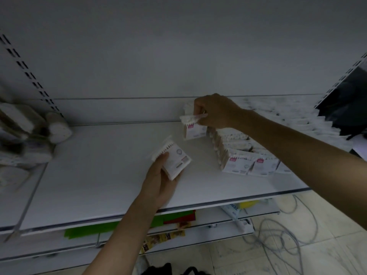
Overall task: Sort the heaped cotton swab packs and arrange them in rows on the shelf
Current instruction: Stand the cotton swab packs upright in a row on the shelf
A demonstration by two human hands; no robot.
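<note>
Mid-shelf (95,167), the left hand (158,185) grips a swab pack (176,161). The right hand (215,112) pinches the top of a second pack (193,131), upright at the far end of the rows (246,155), right.

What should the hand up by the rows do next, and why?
Probably the right hand should settle its pack against the rows and let go: the pack is upright by their back corner, and the left hand holds the next pack ready.
</note>
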